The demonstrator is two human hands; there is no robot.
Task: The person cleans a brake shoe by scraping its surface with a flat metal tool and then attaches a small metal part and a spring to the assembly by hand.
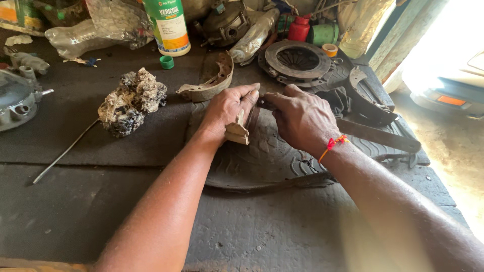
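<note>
Left hand (229, 108) fingers apparently grip pad (238, 131).

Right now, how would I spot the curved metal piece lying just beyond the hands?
Start at the big white jug with the orange band at the back of the dark bench. Come down past the small green cap to the brake shoe, just above the left hand. It is a rusty, tan crescent, unlike the round clutch plate to its right.

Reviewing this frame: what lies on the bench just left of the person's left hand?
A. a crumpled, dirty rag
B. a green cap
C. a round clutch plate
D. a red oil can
A: the crumpled rag sits just left of the left hand; the other items lie farther back.
</note>
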